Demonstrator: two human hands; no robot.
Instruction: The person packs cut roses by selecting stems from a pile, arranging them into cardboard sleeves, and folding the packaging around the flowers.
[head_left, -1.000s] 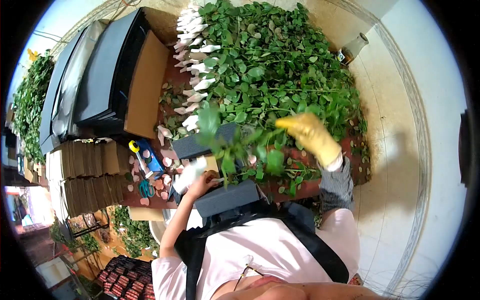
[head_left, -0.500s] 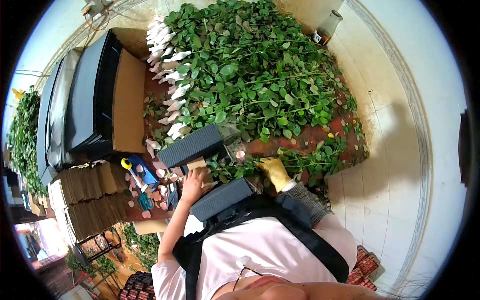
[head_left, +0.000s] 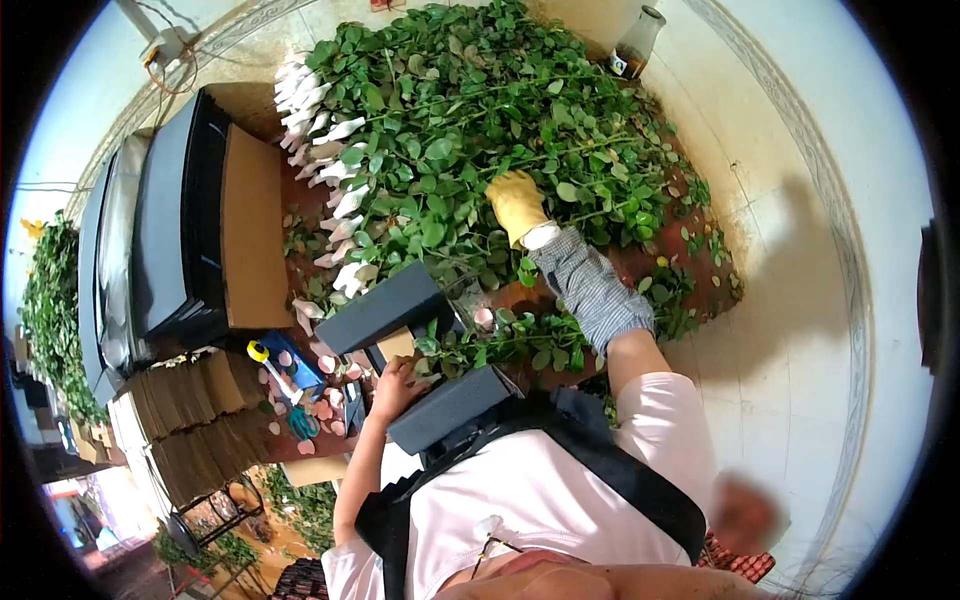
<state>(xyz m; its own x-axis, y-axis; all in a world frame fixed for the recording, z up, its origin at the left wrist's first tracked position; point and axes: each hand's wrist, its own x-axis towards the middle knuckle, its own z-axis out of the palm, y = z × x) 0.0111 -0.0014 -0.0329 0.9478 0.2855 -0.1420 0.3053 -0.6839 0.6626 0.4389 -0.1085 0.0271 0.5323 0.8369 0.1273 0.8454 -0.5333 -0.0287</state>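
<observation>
My left hand (head_left: 394,390) is bare, with curled fingers at a small tan cardboard piece (head_left: 397,344) between two dark boxy cardboard pieces. One dark piece (head_left: 385,305) lies beyond the hand; the nearer one (head_left: 452,408) is close to my body. Leafy stems (head_left: 520,340) lie to the right between them. My right hand (head_left: 516,207) wears a yellow glove and rests over a large pile of leafy cut stems (head_left: 450,130); its fingertips are lost among leaves, so its grip is unclear. White sleeves (head_left: 345,200) cover the stem ends along the pile's left side.
Dark cardboard sheets (head_left: 180,210) stand stacked at left, above folded brown cardboard (head_left: 190,420). Teal scissors (head_left: 302,423), a yellow-and-white tool (head_left: 272,365), a blue box (head_left: 300,365) and pink petals lie on the table. A glass bottle (head_left: 637,45) stands at the back right by the wall.
My right hand has moved from the stems between the dark pieces, up and forward onto the big leafy pile. My left hand stays by the dark pieces, its fingers more curled. The view shifted slightly.
</observation>
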